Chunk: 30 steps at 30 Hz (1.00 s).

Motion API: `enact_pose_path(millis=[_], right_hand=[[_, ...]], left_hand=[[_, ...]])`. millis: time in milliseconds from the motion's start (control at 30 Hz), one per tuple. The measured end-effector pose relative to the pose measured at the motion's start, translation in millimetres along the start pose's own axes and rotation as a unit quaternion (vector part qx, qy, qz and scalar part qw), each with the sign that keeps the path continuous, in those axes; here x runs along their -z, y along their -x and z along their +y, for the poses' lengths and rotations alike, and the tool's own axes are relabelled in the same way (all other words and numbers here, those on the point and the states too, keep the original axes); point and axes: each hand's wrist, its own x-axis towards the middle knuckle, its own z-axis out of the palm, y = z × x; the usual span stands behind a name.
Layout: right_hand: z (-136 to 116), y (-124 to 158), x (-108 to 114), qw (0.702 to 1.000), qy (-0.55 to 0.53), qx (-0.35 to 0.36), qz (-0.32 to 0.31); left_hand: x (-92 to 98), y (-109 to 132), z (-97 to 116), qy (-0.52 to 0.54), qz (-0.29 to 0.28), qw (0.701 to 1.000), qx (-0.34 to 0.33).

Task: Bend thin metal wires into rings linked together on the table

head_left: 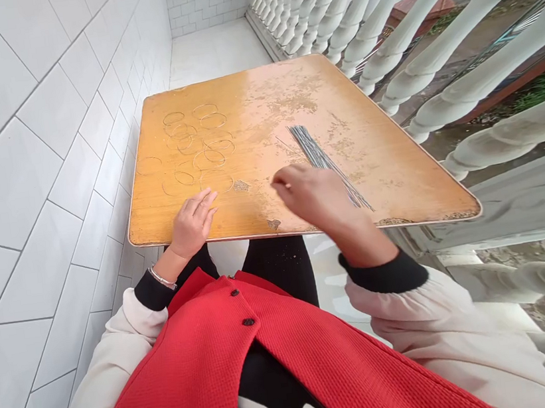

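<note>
- While both hands hung well apart over the board, L hand (193,224) lay open, palm down, fingers spread, lower centre-left of frame, empty as far as visible, just below the nearest rings.
- R hand (307,194), lower centre, curled right by the wire bundle (321,156); couldn't tell if it pinched anything.
- Bundle: 1 sheaf of thin straight wires, centre-right of frame, lying diagonally, prob. kept parallel so single strands came away easily.
- 1 loose wire (289,147) just left of the sheaf.
- Wire rings (216,181): approx. 13, centre-left of frame, some overlapping, exact count unsure; prob. laid flat to keep them in view.
- 1 wooden tabletop (259,99), worn orange finish, angled across the frame, btwn white tiled wall (46,160) at left and 1 white balustrade (434,55) at right.
- 1 metal bangle (162,278) on L wrist.
</note>
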Motion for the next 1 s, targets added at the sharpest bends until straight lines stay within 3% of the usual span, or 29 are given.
enact_pose_path(millis=[100,200,333,533,667,733,833,1000], right_hand=[[-44.0,-4.8,-14.7,0.992,-0.006,0.117,-0.045],[-61.5,-13.7,-21.0,0.989,-0.020,0.139,-0.038],[-44.0,-24.2,-22.5,0.991,-0.050,0.118,-0.035],[0.0,-24.6,-22.6,0.991,-0.129,0.013,-0.017],[-6.7,-19.8,-15.2,0.989,-0.125,-0.067,0.029],[-19.5,-19.7,-12.9,0.990,-0.126,-0.052,0.039],[-34.8,-25.6,-16.3,0.993,-0.111,0.027,0.009],[-32.4,-37.8,-30.6,0.995,-0.068,0.060,-0.034]], left_hand=[[5.1,-9.4,-3.0,-0.083,-0.042,0.995,-0.026],[11.7,-17.0,-16.8,-0.151,-0.073,0.984,-0.056],[26.3,-21.3,-43.7,-0.179,-0.050,0.982,-0.025],[40.7,-19.0,-74.2,-0.212,-0.065,0.975,0.033],[36.9,-17.5,-76.4,-0.212,-0.037,0.976,0.043],[33.9,-18.8,-72.6,-0.212,-0.038,0.976,0.032],[31.6,-21.9,-65.3,-0.205,-0.054,0.977,0.016],[33.8,-25.0,-62.4,-0.185,-0.069,0.980,0.022]])
